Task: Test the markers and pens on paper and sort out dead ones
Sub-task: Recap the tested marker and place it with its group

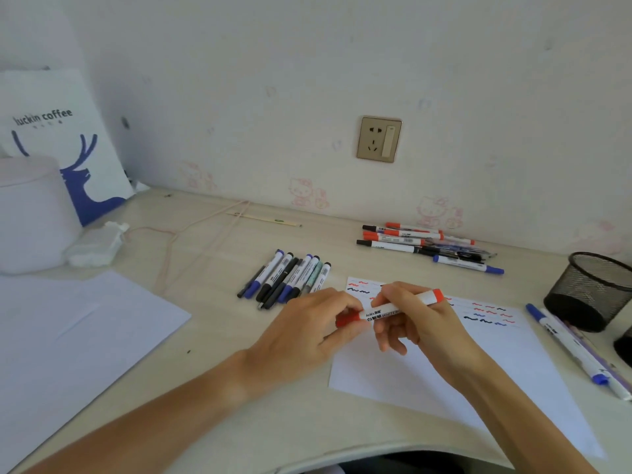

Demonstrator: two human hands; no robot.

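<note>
Head view, frame centre: left hand (307, 331) pinches the cap and right hand (415, 318) grips the barrel of a red marker (388, 311) above the scribbled paper (506, 354). Probably uncapping; next needs a straight pull apart.

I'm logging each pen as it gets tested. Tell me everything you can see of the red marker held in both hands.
The red whiteboard marker has a white plastic-looking barrel with dark printed lettering, a red cap at its left end and a red butt at its right. It lies nearly level, right end slightly higher, above the test paper. The left hand pinches the cap; the right hand grips the barrel.
</note>
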